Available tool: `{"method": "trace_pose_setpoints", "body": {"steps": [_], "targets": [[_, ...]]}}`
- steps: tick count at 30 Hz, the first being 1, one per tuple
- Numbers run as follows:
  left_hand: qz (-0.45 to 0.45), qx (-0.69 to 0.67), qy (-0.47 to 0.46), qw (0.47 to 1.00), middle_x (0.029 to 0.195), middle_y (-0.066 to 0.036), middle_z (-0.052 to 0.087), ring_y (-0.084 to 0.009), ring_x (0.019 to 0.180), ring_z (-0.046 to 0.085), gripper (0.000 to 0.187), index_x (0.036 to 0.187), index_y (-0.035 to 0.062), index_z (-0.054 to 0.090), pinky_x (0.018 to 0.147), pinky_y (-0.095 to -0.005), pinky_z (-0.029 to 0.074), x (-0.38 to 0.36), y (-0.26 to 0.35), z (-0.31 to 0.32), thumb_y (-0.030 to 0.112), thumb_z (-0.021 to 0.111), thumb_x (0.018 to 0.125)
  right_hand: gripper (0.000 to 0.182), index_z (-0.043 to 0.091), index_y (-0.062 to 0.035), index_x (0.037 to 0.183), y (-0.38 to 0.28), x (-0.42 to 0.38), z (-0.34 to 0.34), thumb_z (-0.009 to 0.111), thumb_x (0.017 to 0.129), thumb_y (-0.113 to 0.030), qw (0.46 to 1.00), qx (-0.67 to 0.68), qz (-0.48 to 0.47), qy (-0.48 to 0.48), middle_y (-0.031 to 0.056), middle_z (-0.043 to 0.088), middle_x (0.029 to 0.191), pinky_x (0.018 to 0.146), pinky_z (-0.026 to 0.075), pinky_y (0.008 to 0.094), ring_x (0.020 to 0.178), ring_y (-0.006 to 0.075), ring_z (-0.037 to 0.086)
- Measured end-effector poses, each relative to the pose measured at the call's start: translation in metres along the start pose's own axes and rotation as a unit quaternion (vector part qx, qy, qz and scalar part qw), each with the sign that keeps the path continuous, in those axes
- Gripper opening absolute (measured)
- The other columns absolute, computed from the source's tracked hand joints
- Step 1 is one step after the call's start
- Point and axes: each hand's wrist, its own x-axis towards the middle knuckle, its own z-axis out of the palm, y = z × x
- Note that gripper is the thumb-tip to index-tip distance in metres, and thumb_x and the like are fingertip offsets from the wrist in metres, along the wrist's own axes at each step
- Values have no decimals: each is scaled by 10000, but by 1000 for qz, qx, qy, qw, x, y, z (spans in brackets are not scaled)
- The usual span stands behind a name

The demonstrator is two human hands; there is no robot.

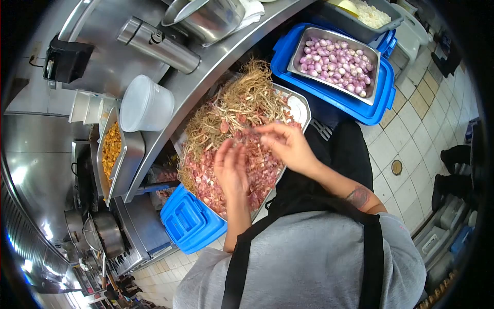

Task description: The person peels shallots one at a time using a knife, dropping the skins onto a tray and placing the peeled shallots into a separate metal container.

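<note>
My left hand (pixel 231 167) hovers over a heap of reddish shallot skins and pieces (pixel 262 177), its fingers stretched out, slightly blurred and apparently holding nothing. Across from it, my right hand (pixel 290 148) bends its fingers and thumb together above the same heap. Whatever small thing may be in that pinch is too blurred to name. Dry stringy roots with stalks (pixel 247 95) cover the far part of the heap. Everything lies in a large metal tray (pixel 300 109) in front of my lap.
Peeled purple shallots (pixel 337 64) fill a steel pan (pixel 374 82) on a blue lid (pixel 378 114) at the right. Along the left, a steel counter (pixel 216 64) carries a white plastic tub (pixel 147 105) and a steel flask (pixel 159 45). Another blue lid (pixel 188 219) sits lower left.
</note>
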Motion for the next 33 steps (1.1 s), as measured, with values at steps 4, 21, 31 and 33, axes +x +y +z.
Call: {"method": "trace_pose_setpoints", "body": {"steps": [4, 21, 31, 33], "targets": [[103, 79, -38, 991, 978, -83, 619, -136, 890, 584, 167, 1021, -30, 579, 790, -247, 476, 3, 11, -21, 15, 555, 862, 236, 599, -26, 1109, 25, 3, -31, 542, 885, -75, 998, 1, 16, 54, -2, 605, 708, 496, 388, 169, 564, 9, 481], [15, 610, -253, 751, 732, -82, 623, -125, 616, 574, 82, 818, -13, 659, 573, -244, 444, -40, 9, -26, 35, 639, 754, 259, 611, 19, 1060, 34, -8, -33, 579, 839, -110, 991, -127, 0, 40, 126, 662, 828, 644, 469, 257, 690, 95, 581], [90, 615, -210, 755, 716, -97, 597, -149, 591, 570, 133, 811, -22, 653, 570, -261, 466, -36, -36, -19, 5, 702, 691, 281, 612, -31, 1107, 21, -12, -30, 566, 833, -73, 994, -106, 21, 8, 100, 656, 824, 645, 466, 254, 691, 85, 567], [106, 629, -236, 733, 718, -102, 594, -150, 607, 577, 132, 811, -24, 654, 578, -258, 467, -35, -34, -20, -4, 698, 689, 303, 609, -59, 1132, 24, -11, -26, 558, 834, -62, 995, -92, -22, 13, 84, 645, 787, 614, 448, 246, 646, 66, 521]]}}
